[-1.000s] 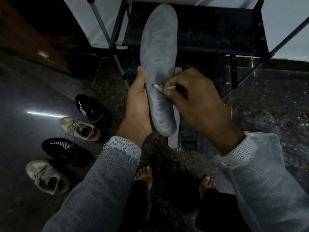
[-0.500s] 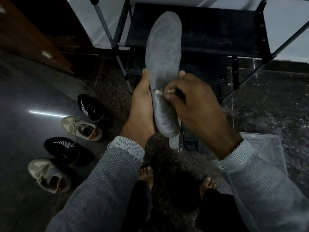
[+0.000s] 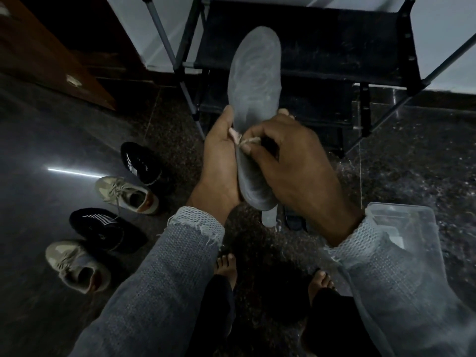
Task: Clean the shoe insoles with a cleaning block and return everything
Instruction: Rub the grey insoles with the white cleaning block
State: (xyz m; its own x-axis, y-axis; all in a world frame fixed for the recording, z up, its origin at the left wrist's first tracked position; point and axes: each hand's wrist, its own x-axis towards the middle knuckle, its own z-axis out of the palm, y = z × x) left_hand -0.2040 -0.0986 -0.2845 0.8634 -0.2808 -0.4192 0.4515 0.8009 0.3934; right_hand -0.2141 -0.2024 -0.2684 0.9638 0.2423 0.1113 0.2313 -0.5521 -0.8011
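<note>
The room was dim, with a dark speckled floor point(image 3: 401, 161) and a black shoe rack point(image 3: 309, 42) standing against a pale wall ahead. A brown wooden panel point(image 3: 51, 55) ran along the upper left. On the floor to the left lay four shoes in a loose row: a black shoe with white stripes point(image 3: 140, 163), a beige laced shoe point(image 3: 126, 193), a second black shoe point(image 3: 103, 229) and a second beige shoe point(image 3: 74, 264). A clear plastic box point(image 3: 409, 228) sat on the floor at the right, partly hidden by the right sleeve.

The left hand point(image 3: 219, 163) gripped a grey insole point(image 3: 253, 81) along its lower edge, thumb on the near side and fingertips showing round the far side, holding it upright in front of the rack. The right hand point(image 3: 296, 161) pinched a small pale cleaning block point(image 3: 240, 140) between thumb and forefinger and pressed it against the left edge of the insole near its middle. Below the held insole, the ends of another grey insole point(image 3: 269, 217) and a dark one point(image 3: 293, 221) showed on the floor. Both arms wore grey knitted sleeves point(image 3: 159, 279), and two bare feet point(image 3: 226, 264) stood on the floor beneath.
</note>
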